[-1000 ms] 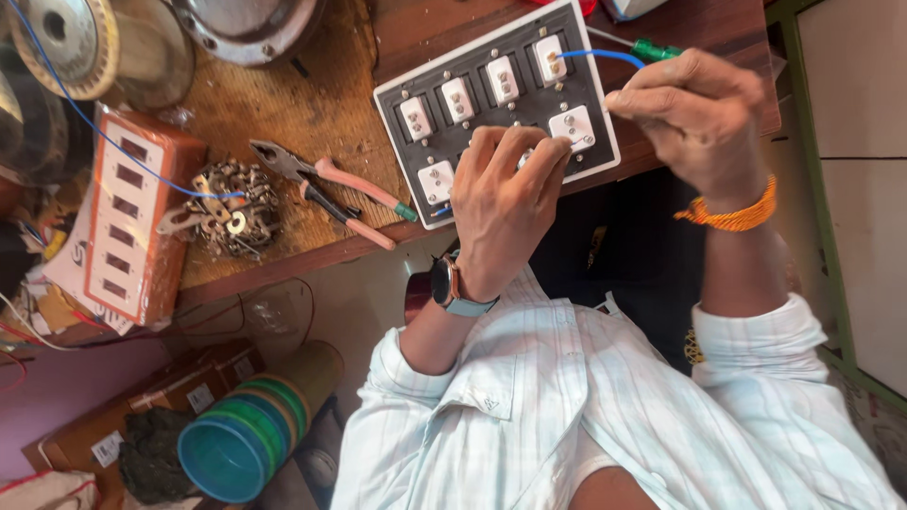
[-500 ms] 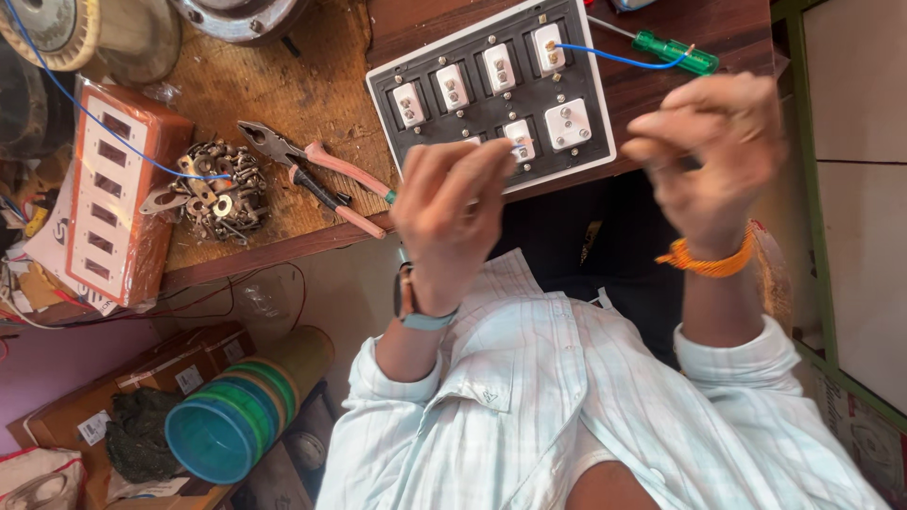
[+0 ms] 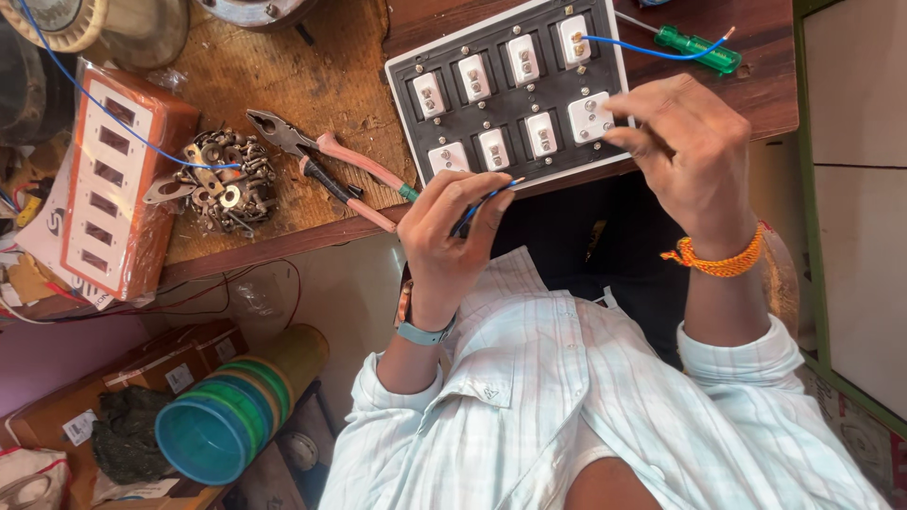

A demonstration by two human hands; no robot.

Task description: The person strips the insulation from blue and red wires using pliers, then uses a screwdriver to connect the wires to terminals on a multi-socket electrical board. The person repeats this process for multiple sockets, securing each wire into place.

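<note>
- Head camera: left hand (image 3: 452,222) pinches a short blue wire (image 3: 484,200) just below the black switch panel (image 3: 510,90) on the wooden worktop (image 3: 312,85).
- Right hand (image 3: 694,151), fingers curled, rests fingertips on the panel's lower right switch module (image 3: 590,117).

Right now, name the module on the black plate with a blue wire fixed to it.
The far-right module of the far row, beside the green screwdriver: a blue wire leaves its terminal; the others show none.

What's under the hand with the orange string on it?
The right hand lies over the black switch board, fingers touching a white switch. The hand hides that corner of the board, so what is there cannot be seen.
</note>
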